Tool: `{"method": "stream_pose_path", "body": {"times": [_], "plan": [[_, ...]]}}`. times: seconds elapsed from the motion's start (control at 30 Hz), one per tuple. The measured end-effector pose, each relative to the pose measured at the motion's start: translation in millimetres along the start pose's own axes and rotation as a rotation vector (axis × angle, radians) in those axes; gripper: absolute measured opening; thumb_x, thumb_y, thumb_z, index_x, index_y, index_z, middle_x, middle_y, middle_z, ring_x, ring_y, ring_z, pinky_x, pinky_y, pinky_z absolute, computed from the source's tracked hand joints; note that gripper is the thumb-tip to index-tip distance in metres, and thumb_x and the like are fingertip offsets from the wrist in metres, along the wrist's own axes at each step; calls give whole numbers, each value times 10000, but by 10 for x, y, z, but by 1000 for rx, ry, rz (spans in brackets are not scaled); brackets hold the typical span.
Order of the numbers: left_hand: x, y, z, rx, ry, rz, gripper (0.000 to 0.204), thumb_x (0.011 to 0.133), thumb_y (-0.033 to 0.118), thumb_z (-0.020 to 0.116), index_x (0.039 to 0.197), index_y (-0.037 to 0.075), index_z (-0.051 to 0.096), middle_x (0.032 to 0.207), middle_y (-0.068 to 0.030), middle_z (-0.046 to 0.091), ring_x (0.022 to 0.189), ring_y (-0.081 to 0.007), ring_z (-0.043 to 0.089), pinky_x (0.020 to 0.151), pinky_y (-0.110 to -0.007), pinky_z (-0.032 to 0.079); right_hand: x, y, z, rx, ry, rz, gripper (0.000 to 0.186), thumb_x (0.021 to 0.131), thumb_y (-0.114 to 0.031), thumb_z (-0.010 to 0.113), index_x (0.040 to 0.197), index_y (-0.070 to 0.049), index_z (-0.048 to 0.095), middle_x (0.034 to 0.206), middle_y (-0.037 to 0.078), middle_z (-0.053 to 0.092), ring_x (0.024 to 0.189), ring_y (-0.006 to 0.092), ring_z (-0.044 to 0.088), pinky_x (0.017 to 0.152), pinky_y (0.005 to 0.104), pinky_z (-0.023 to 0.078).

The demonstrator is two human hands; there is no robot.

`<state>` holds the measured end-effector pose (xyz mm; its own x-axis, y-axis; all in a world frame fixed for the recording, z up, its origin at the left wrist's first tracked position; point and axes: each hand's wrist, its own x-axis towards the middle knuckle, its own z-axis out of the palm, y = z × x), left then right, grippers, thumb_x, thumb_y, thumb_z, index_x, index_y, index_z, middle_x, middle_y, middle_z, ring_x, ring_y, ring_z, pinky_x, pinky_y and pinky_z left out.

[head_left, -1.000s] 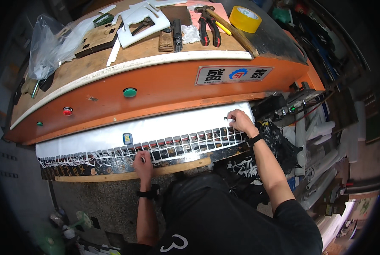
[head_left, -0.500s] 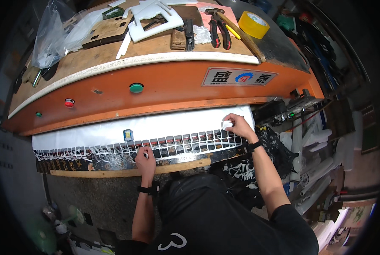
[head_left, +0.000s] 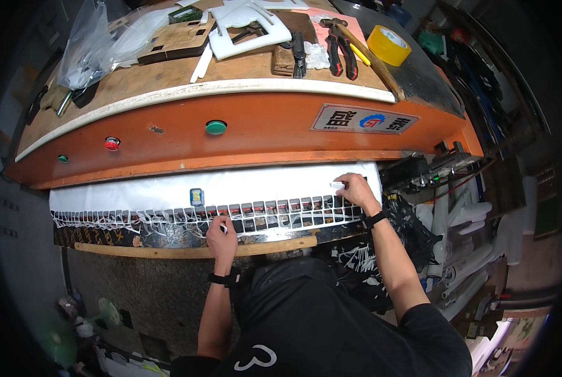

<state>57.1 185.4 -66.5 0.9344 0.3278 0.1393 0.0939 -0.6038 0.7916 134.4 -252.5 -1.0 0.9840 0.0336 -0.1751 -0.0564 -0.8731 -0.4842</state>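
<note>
A white sheet (head_left: pixel 130 183) lies under the orange machine's front, its near edge cut into a white net-like strip (head_left: pixel 306 213) with rows of rectangular openings. My right hand (head_left: pixel 358 190) is over the sheet's right end, its fingers closed on a small white piece (head_left: pixel 337 185). By the strip's near edge, left of the middle, my left hand (head_left: pixel 221 239) is closed in a pinch. A bit of white shows at its fingers; I cannot make out what it is. A small blue and yellow rectangular thing (head_left: pixel 197 196) rests on the sheet.
The orange machine (head_left: pixel 262 125) spans the back, with green and red buttons. On its top lie pliers (head_left: pixel 342 56), a hammer (head_left: pixel 372 56), a yellow tape roll (head_left: pixel 389 45) and white frame-shaped pieces (head_left: pixel 249 39). A wooden strip (head_left: pixel 161 252) edges the near side.
The whole scene has shifted slightly rightward in the view. The white piece in my right hand appears narrower and turned. My left hand stays by the strip's near edge.
</note>
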Motion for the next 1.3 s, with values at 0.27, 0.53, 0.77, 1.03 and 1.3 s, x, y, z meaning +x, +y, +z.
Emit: {"method": "stream_pose_path", "body": {"times": [0.27,0.53,0.77,1.03,1.3], "plan": [[0,-17,20,7,-13,-8,132,1011,168,714,1005,36,716,893,-180,746,857,-430,727,763,-496,555,59,125,85,-80,83,-100,415,767,-93,924,1168,-60,823,1051,159,768,954,336,735,897,420,590],[-11,-53,22,-23,12,21,116,1007,152,714,992,37,717,884,-172,740,840,-415,719,755,-484,553,9,159,109,183,14,-39,255,752,-8,905,910,-29,706,923,95,682,852,267,675,829,361,565],[-26,-31,24,0,-18,46,104,1002,144,721,999,40,715,902,-174,749,854,-425,724,767,-482,562,68,11,203,300,-43,-35,382,769,-32,911,1119,-55,759,916,87,719,842,243,677,833,368,577],[-47,-65,40,-34,-4,101,102,1011,120,708,1015,19,718,905,-172,743,862,-393,733,776,-456,561,92,-157,202,-46,-7,-97,512,753,-61,912,1252,-80,799,1162,216,795,1053,384,756,946,453,605],[-23,-91,45,-41,-15,156,132,1019,122,691,964,5,715,849,-170,724,790,-376,723,724,-446,550,64,-122,193,45,25,-183,326,774,-30,918,1031,-23,719,1092,166,724,1046,359,716,938,425,572]]}}
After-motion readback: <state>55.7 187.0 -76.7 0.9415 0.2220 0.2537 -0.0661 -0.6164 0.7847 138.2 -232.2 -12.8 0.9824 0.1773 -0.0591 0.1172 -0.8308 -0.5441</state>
